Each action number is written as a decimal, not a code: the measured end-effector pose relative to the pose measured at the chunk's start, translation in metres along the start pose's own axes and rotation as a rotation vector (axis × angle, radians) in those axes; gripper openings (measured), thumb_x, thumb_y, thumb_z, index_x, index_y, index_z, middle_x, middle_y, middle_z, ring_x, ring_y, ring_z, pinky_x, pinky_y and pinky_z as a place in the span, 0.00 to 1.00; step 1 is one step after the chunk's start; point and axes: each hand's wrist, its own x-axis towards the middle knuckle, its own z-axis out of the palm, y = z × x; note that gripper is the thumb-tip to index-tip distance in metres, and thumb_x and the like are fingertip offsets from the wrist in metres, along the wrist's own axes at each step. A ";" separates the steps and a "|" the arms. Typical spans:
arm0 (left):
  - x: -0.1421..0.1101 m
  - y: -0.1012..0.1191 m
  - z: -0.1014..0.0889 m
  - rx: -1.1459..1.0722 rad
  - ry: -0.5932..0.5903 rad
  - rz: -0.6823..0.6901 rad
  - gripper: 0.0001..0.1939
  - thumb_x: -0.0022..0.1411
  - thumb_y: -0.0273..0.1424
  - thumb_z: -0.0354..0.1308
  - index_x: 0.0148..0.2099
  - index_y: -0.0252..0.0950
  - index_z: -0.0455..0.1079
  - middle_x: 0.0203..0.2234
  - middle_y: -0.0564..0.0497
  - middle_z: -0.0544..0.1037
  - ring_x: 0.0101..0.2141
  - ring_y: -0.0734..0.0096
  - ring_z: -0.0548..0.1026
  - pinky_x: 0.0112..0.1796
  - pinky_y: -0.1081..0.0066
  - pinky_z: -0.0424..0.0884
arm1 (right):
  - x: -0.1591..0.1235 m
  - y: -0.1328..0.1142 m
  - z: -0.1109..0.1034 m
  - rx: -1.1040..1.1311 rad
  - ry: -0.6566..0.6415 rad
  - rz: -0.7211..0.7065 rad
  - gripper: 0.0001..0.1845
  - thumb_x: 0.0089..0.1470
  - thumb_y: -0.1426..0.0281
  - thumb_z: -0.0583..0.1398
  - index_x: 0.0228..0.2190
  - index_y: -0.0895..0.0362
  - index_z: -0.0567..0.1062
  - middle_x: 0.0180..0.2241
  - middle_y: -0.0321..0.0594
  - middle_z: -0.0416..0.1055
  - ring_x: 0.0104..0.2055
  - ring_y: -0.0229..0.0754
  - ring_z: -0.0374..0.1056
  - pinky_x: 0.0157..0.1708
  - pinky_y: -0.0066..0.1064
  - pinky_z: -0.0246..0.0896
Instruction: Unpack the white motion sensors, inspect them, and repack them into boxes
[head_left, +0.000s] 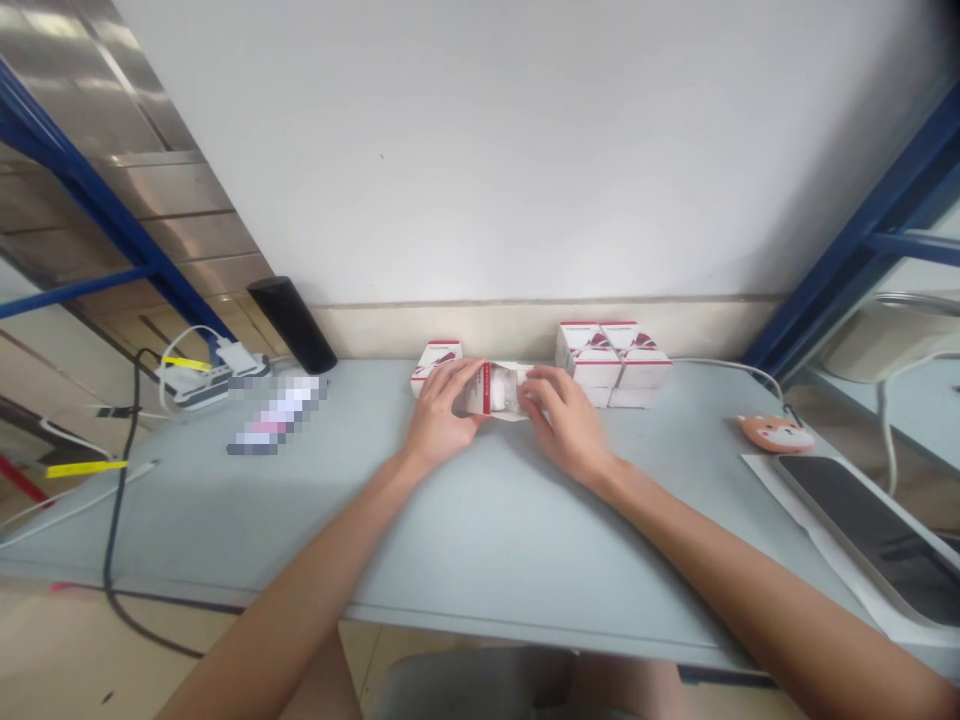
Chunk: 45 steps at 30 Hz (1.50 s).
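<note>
Through the head camera I see a white carton [491, 392] with a red stripe on its face, directly ahead of me and in the middle of the view. Its long axis runs side to side, and one end looks opened, though I cannot make out what is inside. My left hand [444, 413] holds the carton's left end and my right hand [562, 422] holds its right end, so the carton lies between them, with neither hand clearly nearer. Both hands are curved around it in a firm grasp, only partly open and not clenched into fists. I cannot tell whether the carton also touches the pale blue-grey table [225, 520] below it.

Just behind the carton on the left stands a single white-and-red box [436, 365]. Behind it on the right is a stack of similar boxes [615, 365]. Farther left lie a black cylinder [292, 325], a pixelated, unreadable object [277, 415], and a white power strip [210, 385] with cables. Well to the right are an orange fox-shaped computer mouse [776, 433] and a dark-screened tablet [862, 530] on white paper [810, 530]. A white wall [480, 150] rises beyond the carton.
</note>
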 end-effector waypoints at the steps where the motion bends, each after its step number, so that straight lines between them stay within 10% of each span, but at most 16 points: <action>1: 0.000 0.000 0.000 -0.003 -0.001 0.001 0.36 0.62 0.29 0.70 0.70 0.47 0.65 0.61 0.45 0.75 0.64 0.52 0.71 0.66 0.51 0.67 | 0.000 0.000 -0.001 -0.003 -0.005 -0.014 0.12 0.72 0.67 0.55 0.50 0.50 0.76 0.56 0.50 0.72 0.56 0.53 0.71 0.54 0.50 0.72; 19: 0.002 0.002 0.004 0.004 -0.091 0.017 0.38 0.61 0.25 0.68 0.71 0.49 0.65 0.61 0.47 0.74 0.63 0.53 0.71 0.67 0.51 0.64 | -0.002 0.009 -0.008 -0.052 0.006 -0.102 0.08 0.72 0.67 0.56 0.43 0.51 0.76 0.48 0.46 0.76 0.50 0.50 0.72 0.50 0.45 0.68; 45: 0.001 0.004 0.007 0.134 -0.184 -0.003 0.36 0.70 0.36 0.63 0.76 0.50 0.58 0.68 0.45 0.70 0.67 0.50 0.67 0.67 0.51 0.61 | -0.009 0.017 -0.012 0.642 -0.015 0.511 0.11 0.73 0.55 0.50 0.41 0.49 0.61 0.24 0.30 0.72 0.28 0.44 0.70 0.35 0.37 0.65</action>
